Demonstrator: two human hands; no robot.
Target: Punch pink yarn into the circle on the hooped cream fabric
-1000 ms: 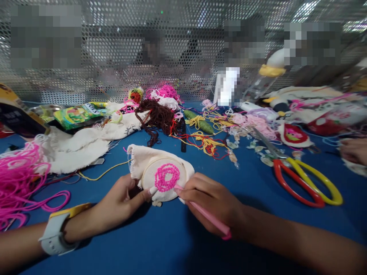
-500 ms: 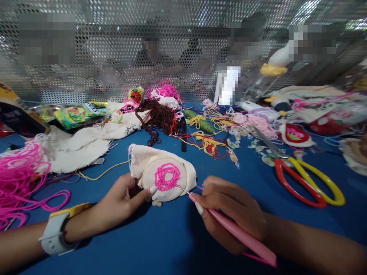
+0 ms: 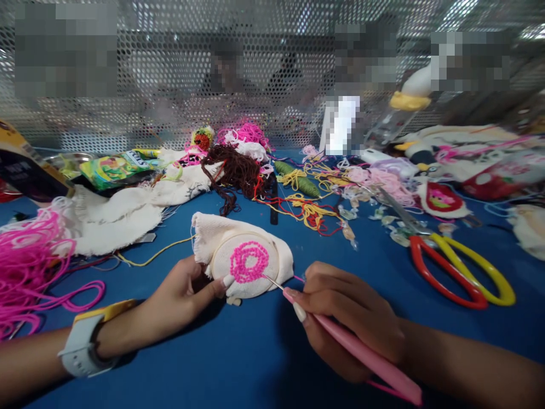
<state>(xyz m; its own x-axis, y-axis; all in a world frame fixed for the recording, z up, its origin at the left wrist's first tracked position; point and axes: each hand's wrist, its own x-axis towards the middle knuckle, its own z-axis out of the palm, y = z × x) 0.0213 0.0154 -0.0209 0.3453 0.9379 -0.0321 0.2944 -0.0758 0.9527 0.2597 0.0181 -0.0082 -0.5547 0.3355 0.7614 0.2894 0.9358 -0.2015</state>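
Observation:
My left hand (image 3: 183, 301) grips the lower left edge of a small embroidery hoop (image 3: 221, 289), thumb on top and the other fingers hidden beneath. Cream cloth (image 3: 213, 227) is stretched in the hoop, its loose edges folding past the rim. Pink yarn loops (image 3: 250, 262) form rings on the cloth. In my right hand (image 3: 349, 318) is a pink punch needle (image 3: 366, 352), held like a pen. Its metal tip meets the cloth at the lower right of the pink rings, or lies just over it. Pink yarn trails from the tool's rear end.
Scissors (image 3: 447, 267) with red and yellow handles lie on the right of the blue table (image 3: 170, 375). Pink yarn (image 3: 34, 261) is heaped at left beside white cloth (image 3: 114, 221). Brown yarn (image 3: 238, 170), snack packaging (image 3: 119, 169) and wrapped sweets (image 3: 348, 212) lie farther back, before a perforated metal panel (image 3: 170, 74).
My right hand and the punch needle have shifted slightly right and down. My left hand and the hoop stay nearly in place.

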